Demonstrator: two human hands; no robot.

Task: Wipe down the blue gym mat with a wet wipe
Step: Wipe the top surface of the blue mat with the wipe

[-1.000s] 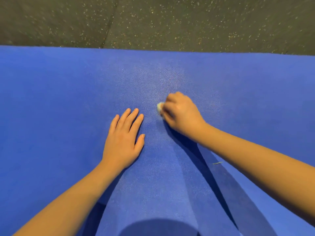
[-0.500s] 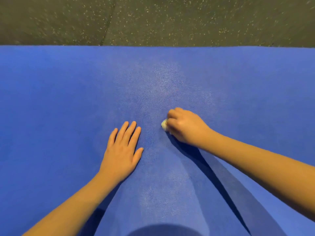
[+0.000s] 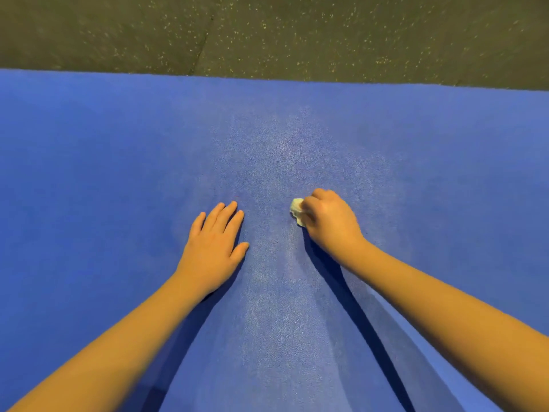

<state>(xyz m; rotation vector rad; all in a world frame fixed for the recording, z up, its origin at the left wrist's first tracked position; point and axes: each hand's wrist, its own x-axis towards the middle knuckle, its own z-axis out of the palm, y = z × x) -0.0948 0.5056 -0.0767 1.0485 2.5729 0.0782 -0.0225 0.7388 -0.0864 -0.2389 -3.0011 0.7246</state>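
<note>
Head view: blue mat (image 3: 89,173) over speckled floor (image 3: 297,34); right hand (image 3: 329,223) clutches wipe (image 3: 297,210), left hand (image 3: 212,248) flat.

We are finding no readable text, label, brand, number or sign on anything in this view.

A dark speckled floor (image 3: 326,34) with a thin seam runs along the top.

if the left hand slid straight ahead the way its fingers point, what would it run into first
Nothing on the mat, it seems: the left hand lies flat, fingers aimed up and slightly right. That line passes left of the wet wipe over bare blue gym mat, reaching its far edge and the speckled floor.
</note>
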